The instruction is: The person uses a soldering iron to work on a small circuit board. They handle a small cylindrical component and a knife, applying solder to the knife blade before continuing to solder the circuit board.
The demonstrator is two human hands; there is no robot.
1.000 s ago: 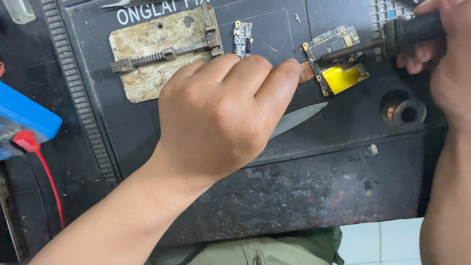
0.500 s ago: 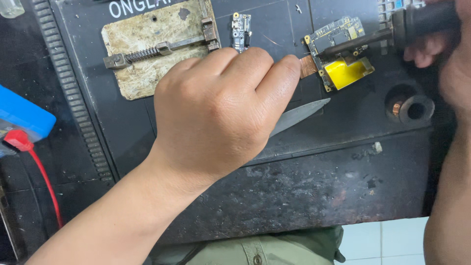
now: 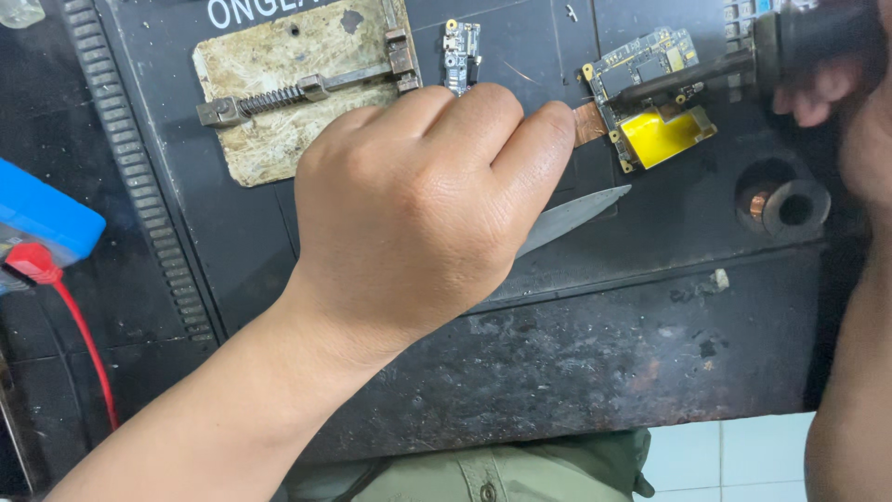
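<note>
We keep the left hand (image 3: 418,214) curled into a closed fist over the dark bench (image 3: 595,372), its fingertip pressed on the copper-coloured strip (image 3: 589,123) at the left edge of the circuit board (image 3: 643,79). A pointed metal blade (image 3: 571,216) projects from under this fist, just below the circuit board; whether the fist grips it we cannot tell. The right hand (image 3: 827,84) is wrapped around the black handle of a tool (image 3: 734,65) whose dark shaft lies across the circuit board. A yellow patch (image 3: 662,138) sits on the lower part of the circuit board.

Compared with a second ago, both hands and the circuit board hold the same relation; only the view has shifted slightly. We judge the work on the board steady, not completed.

Left of the circuit board lie a small connector board (image 3: 461,56) and a worn clamp plate (image 3: 297,84) with a spring. A metal ring (image 3: 794,206) rests below-right of the circuit board.
</note>
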